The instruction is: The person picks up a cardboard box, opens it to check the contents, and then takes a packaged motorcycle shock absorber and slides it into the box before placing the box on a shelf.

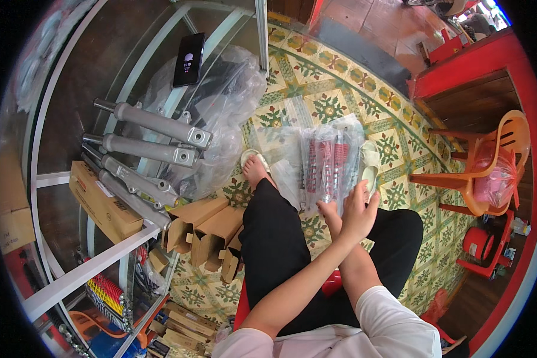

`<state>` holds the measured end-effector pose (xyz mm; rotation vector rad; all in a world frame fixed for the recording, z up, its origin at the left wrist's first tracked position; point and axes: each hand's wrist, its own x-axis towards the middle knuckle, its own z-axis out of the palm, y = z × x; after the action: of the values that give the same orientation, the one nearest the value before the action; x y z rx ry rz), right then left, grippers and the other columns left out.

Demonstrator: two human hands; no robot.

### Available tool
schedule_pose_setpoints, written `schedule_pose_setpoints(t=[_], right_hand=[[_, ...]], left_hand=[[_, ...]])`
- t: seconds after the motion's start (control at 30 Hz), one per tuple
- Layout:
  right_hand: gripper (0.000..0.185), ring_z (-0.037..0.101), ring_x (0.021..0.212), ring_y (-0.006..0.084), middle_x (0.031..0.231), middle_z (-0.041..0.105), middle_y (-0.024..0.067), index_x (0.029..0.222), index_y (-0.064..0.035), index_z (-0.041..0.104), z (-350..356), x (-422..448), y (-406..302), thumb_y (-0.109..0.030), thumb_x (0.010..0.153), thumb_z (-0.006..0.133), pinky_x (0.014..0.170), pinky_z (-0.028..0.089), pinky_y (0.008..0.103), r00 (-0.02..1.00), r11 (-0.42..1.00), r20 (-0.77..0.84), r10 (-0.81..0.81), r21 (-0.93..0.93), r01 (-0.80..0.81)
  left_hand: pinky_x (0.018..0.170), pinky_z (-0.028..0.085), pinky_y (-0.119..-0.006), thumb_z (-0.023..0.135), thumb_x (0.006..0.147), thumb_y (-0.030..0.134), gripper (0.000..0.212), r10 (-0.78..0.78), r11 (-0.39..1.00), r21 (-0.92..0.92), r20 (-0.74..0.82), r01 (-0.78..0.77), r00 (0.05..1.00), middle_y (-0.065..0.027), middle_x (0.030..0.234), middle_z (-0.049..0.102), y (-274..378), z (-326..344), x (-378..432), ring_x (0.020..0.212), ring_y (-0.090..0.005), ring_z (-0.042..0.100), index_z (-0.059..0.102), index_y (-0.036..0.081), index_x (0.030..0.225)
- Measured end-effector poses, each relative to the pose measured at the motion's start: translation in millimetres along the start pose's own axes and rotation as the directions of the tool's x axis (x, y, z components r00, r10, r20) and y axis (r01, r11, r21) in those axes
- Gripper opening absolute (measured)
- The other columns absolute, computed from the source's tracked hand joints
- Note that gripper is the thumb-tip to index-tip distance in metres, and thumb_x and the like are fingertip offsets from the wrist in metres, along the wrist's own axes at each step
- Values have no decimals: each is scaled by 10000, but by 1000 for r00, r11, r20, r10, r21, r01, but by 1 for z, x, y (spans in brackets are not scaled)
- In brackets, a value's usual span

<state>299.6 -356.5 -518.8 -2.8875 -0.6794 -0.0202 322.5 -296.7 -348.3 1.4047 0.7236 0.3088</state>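
My forearms are crossed. My left hand [360, 215] is at the right, palm partly up and fingers apart, with no object visible in it. My right hand [330, 211], partly hidden behind my left forearm, is at the near end of several red-spring shock absorbers [326, 165] wrapped in clear plastic on the floor. Its grip cannot be made out. A pale sandal [369, 163] lies just right of the bundle. My bare foot [255, 170] is in another sandal at the left.
Metal fork tubes [152, 121], a smartphone [189, 60] and a cardboard box [105, 201] lie on a glass display case at left. Open cardboard boxes [215, 228] stand beside my leg. Orange plastic chairs [470, 179] are at right, one holding a pink bag [494, 181].
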Motion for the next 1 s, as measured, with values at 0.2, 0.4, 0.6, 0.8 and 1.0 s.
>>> schedule_pose_setpoints(t=[0.2, 0.4, 0.6, 0.8, 1.0], right_hand=[[522, 507, 1088, 228, 1179, 527, 74, 1260, -98, 489, 93, -43, 53, -383, 848, 637, 930, 392, 359, 668, 764, 626, 403, 172, -622], [404, 548, 984, 183, 1048, 584, 59, 1160, -77, 564, 99, -25, 79, -285, 831, 669, 865, 435, 318, 539, 706, 757, 369, 149, -693], [287, 588, 880, 138, 918, 641, 43, 1060, -55, 638, 65, 84, 73, -188, 814, 702, 799, 477, 277, 740, 571, 635, 221, 531, -626], [114, 625, 779, 137, 787, 670, 56, 851, -6, 650, -134, 176, 42, -74, 768, 611, 726, 489, 279, 971, 491, 221, 91, 838, -237], [112, 671, 801, 263, 811, 672, 153, 831, -4, 636, -178, 117, 122, -92, 765, 616, 756, 502, 335, 983, 755, -115, 143, 655, -33]], left_hand=[[892, 462, -423, 586, 917, 235, 402, -30, 971, -231, 140, 62, 990, -226, 1132, 598, -18, 16, -5, 1051, -344, 584, 492, -13, 1219], [858, 493, -349, 586, 922, 207, 327, -146, 973, -143, 229, 182, 962, -166, 1067, 643, 12, -6, -1, 940, -258, 648, 524, 16, 1180], [865, 463, -306, 646, 886, 171, 229, 49, 996, -81, 168, -36, 985, -55, 937, 628, -18, 2, 4, 890, -163, 603, 569, 70, 1076], [774, 460, -249, 692, 832, 42, 157, -33, 907, -418, 38, 46, 999, -21, 956, 608, 8, -55, 17, 854, -95, 575, 541, 78, 814], [720, 466, -222, 744, 800, 52, 232, 10, 953, -299, 166, 41, 986, -40, 969, 603, 31, -57, -2, 758, -71, 574, 528, 78, 721]])
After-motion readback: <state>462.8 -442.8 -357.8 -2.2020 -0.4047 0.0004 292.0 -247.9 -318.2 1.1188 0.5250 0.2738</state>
